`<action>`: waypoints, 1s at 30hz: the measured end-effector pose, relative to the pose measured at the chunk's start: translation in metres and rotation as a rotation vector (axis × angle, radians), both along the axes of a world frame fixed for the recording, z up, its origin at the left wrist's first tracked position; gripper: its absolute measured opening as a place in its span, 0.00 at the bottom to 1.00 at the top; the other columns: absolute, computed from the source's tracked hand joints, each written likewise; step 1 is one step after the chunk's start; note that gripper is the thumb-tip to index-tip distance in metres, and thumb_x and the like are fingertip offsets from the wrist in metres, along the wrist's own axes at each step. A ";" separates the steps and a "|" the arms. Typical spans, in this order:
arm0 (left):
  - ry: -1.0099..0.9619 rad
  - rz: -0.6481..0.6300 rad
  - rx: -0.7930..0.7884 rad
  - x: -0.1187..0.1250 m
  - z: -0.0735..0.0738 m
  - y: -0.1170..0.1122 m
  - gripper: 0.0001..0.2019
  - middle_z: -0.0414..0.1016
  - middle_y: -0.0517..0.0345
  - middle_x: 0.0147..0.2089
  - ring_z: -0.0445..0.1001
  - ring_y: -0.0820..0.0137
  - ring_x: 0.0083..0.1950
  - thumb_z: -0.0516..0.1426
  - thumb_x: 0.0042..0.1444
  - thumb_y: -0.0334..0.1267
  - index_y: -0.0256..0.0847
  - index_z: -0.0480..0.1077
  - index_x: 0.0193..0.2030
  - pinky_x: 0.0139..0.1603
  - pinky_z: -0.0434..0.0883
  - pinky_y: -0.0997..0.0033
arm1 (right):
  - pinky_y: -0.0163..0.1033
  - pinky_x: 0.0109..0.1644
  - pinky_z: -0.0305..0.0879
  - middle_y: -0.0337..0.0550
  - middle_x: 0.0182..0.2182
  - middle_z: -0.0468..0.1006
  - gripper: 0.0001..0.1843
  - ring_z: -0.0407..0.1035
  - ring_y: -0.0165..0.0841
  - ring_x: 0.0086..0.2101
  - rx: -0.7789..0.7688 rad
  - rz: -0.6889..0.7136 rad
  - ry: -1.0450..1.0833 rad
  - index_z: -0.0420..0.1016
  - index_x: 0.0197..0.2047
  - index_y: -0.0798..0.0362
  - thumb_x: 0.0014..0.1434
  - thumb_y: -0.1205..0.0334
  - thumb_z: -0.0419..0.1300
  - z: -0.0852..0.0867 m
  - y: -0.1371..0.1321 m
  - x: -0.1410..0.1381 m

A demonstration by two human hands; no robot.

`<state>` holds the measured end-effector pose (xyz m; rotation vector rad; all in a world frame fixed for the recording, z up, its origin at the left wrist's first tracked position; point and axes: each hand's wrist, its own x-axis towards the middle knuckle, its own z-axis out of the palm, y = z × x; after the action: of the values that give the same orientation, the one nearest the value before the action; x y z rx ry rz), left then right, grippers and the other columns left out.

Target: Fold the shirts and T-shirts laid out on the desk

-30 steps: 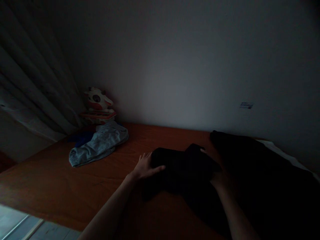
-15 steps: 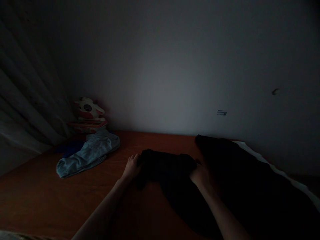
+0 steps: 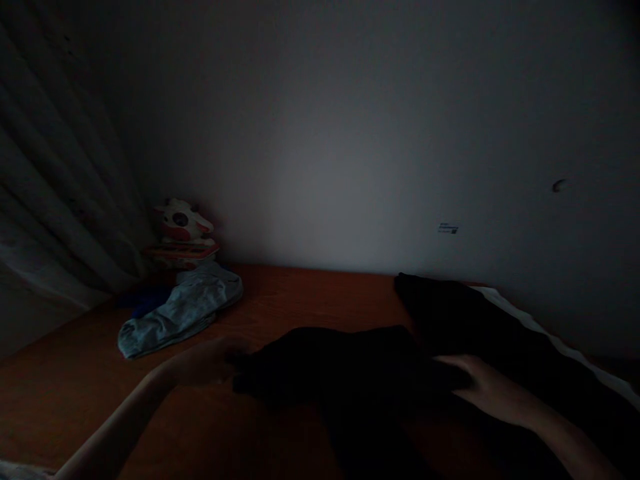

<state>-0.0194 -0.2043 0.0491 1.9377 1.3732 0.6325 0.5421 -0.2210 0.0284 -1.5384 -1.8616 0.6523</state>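
Note:
A black garment (image 3: 345, 367) stretches between my two hands over the wooden surface; its kind is lost in the dim light. My left hand (image 3: 215, 359) is closed on its left end, slightly blurred by motion. At the other end, my right hand (image 3: 483, 387) pinches the cloth, thumb side toward the middle. A darker strip of the garment hangs toward me at the bottom of the view. To the right lies another large dark cloth (image 3: 440, 293), whose outline merges with the garment near my right hand.
A crumpled grey garment (image 3: 187, 310) lies at the left, over a blue cloth (image 3: 147, 300). Behind it stands a cow-shaped toy (image 3: 183, 223). White cloth (image 3: 505, 300) edges the dark cloth at right. A wall (image 3: 340, 167) bounds the brown tabletop (image 3: 320, 290); a curtain (image 3: 55, 180) hangs left.
My hands have moved apart, left hand to the left and right hand to the right and nearer. The black garment between them is now spread wider.

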 end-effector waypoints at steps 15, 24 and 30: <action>-0.370 0.397 0.434 0.084 0.021 0.087 0.23 0.75 0.45 0.54 0.75 0.57 0.58 0.63 0.53 0.44 0.42 0.68 0.55 0.60 0.71 0.52 | 0.59 0.62 0.66 0.58 0.56 0.77 0.34 0.71 0.50 0.58 0.136 -0.143 0.221 0.73 0.58 0.48 0.52 0.40 0.66 0.002 0.090 -0.074; 0.348 -0.085 0.290 0.154 -0.075 -0.041 0.37 0.59 0.45 0.74 0.59 0.45 0.73 0.55 0.61 0.63 0.54 0.56 0.74 0.69 0.61 0.40 | 0.58 0.69 0.55 0.54 0.68 0.64 0.37 0.60 0.50 0.66 0.070 0.004 -0.414 0.66 0.68 0.48 0.64 0.35 0.52 -0.079 0.018 -0.106; 0.513 -0.149 0.263 0.129 -0.077 -0.019 0.28 0.55 0.49 0.76 0.55 0.51 0.75 0.49 0.67 0.58 0.55 0.61 0.71 0.73 0.53 0.40 | 0.56 0.64 0.61 0.55 0.66 0.68 0.27 0.65 0.50 0.63 0.100 -0.057 -0.598 0.74 0.62 0.48 0.69 0.43 0.49 -0.080 0.007 -0.113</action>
<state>0.1100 -0.2231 -0.0281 2.5093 1.4765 0.2585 0.4290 -0.2143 -0.0518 -1.8450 -2.2181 0.0603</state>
